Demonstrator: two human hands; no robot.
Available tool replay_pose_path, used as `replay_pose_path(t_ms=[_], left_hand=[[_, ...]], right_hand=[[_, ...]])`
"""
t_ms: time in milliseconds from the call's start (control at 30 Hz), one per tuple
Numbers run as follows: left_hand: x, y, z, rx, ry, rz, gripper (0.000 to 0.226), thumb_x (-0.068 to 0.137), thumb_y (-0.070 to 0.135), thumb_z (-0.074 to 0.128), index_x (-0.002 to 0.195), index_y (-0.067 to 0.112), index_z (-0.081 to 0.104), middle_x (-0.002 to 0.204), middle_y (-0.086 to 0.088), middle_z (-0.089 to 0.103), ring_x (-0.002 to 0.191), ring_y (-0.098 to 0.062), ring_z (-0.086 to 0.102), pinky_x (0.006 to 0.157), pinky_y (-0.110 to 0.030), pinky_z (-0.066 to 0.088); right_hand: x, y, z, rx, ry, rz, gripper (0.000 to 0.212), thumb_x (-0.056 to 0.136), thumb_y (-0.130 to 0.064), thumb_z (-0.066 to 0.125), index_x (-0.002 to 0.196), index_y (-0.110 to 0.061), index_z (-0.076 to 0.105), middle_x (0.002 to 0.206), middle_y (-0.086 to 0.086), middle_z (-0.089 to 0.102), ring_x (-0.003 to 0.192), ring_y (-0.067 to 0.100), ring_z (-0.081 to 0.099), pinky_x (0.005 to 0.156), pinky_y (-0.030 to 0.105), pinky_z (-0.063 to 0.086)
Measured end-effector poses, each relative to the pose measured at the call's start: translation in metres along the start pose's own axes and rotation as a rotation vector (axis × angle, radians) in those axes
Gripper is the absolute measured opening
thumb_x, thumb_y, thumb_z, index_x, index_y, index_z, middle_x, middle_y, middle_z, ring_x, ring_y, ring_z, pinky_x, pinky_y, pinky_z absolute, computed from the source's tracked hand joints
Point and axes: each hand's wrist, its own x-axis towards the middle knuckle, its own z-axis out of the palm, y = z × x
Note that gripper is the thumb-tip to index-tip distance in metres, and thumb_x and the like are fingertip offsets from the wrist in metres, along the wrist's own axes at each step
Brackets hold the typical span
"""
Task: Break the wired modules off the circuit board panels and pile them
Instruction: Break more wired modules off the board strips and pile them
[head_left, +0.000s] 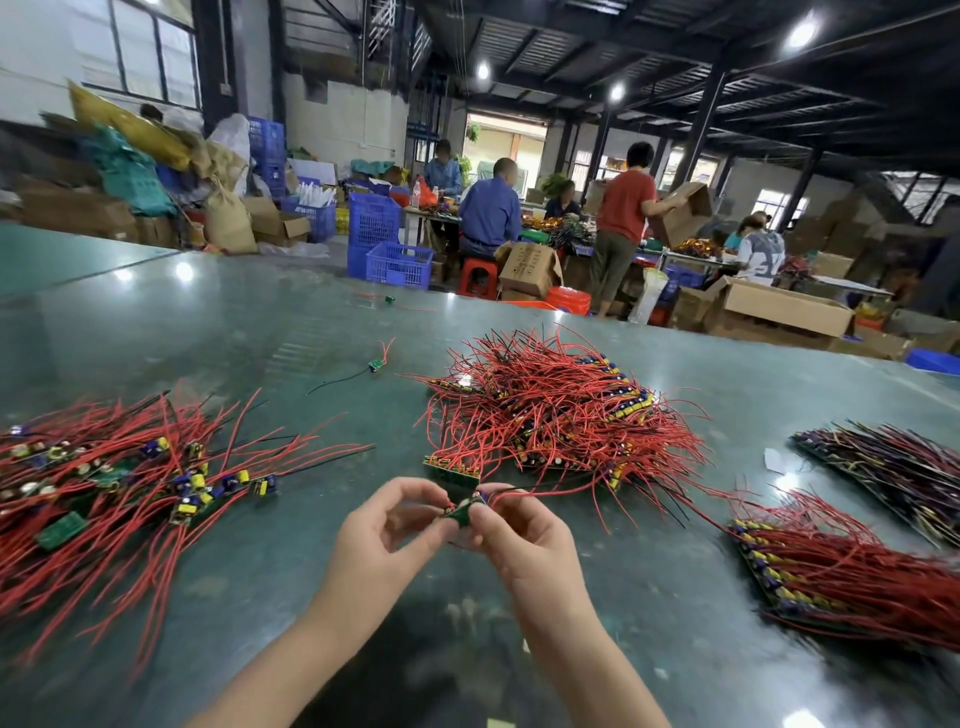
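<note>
1. My left hand (387, 525) and right hand (511, 525) both pinch one small green module (460, 512) between them, above the surface (311, 597).
2. I judge it light, stiff and snappable; grip the board edges, not the floppy red wires (545, 496).
3. The finished pile (104, 478) lies left of my left hand.

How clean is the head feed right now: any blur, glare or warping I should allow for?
Head view: wide-angle warping bends the table edges; ceiling lights glare off its glossy top; the left pile of modules is smeared by blur; both hands, left hand and right hand, and the small board they pinch read fairly sharp.
</note>
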Motion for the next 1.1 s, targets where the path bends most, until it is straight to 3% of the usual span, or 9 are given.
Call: replay_pose_path(t_ms=[67,133,267,433,667,900,1100], left_hand=[[0.002,-0.001,-0.002,-0.001,0.005,-0.064,0.021,0.076,-0.001,0.071,0.088,0.015,0.067,0.088,-0.001,0.073,0.082,-0.009,0.068,0.075,-0.015,0.051],[0.003,0.0,-0.001,-0.021,-0.003,-0.117,0.019,0.077,-0.003,0.069,0.09,0.011,0.068,0.087,-0.001,0.074,0.081,-0.007,0.068,0.072,-0.013,0.051],[0.003,0.0,-0.001,-0.029,0.016,-0.164,0.019,0.074,-0.004,0.071,0.088,0.009,0.071,0.084,-0.003,0.075,0.078,-0.009,0.069,0.071,-0.014,0.052],[0.003,0.0,-0.001,-0.052,0.038,-0.186,0.017,0.073,-0.003,0.071,0.084,0.01,0.072,0.082,-0.004,0.075,0.076,-0.007,0.068,0.069,-0.012,0.05],[0.001,0.003,0.0,-0.108,0.001,-0.234,0.025,0.063,0.011,0.073,0.089,0.01,0.073,0.088,-0.003,0.075,0.082,-0.007,0.069,0.071,-0.011,0.05],[-0.003,0.005,0.006,-0.072,-0.023,-0.203,0.018,0.077,-0.003,0.068,0.09,0.009,0.071,0.089,-0.003,0.075,0.083,-0.007,0.069,0.073,-0.012,0.05],[-0.006,0.009,0.012,-0.128,0.071,-0.178,0.012,0.066,0.007,0.073,0.071,0.017,0.076,0.077,-0.003,0.075,0.071,-0.006,0.069,0.066,-0.011,0.05]], right_hand=[[0.0,0.001,-0.001,-0.078,0.013,-0.011,0.012,0.079,0.001,0.067,0.081,-0.011,0.07,0.072,0.004,0.066,0.063,0.012,0.058,0.075,0.035,0.057],[0.0,-0.001,-0.001,-0.122,0.016,-0.032,0.015,0.08,0.004,0.066,0.081,-0.011,0.07,0.069,0.003,0.066,0.061,0.011,0.059,0.068,0.029,0.057],[-0.002,-0.007,-0.001,-0.213,-0.024,-0.079,0.014,0.079,0.006,0.067,0.078,-0.008,0.068,0.077,-0.005,0.073,0.069,0.007,0.066,0.065,0.02,0.054],[-0.003,-0.006,0.0,-0.266,0.015,-0.121,0.019,0.076,0.006,0.07,0.074,-0.014,0.07,0.07,-0.005,0.071,0.066,0.002,0.064,0.061,0.014,0.051],[-0.004,0.002,0.001,-0.305,0.031,-0.127,0.013,0.076,0.001,0.072,0.08,-0.011,0.07,0.081,-0.004,0.074,0.072,0.006,0.066,0.067,0.018,0.052],[-0.005,0.003,0.002,-0.317,0.083,-0.179,0.017,0.072,0.001,0.075,0.079,-0.015,0.073,0.074,0.0,0.071,0.065,0.005,0.062,0.062,0.017,0.048],[-0.006,0.008,0.003,-0.381,0.107,-0.243,0.017,0.074,0.0,0.074,0.071,-0.016,0.076,0.079,-0.003,0.068,0.078,0.008,0.063,0.078,0.038,0.054]])
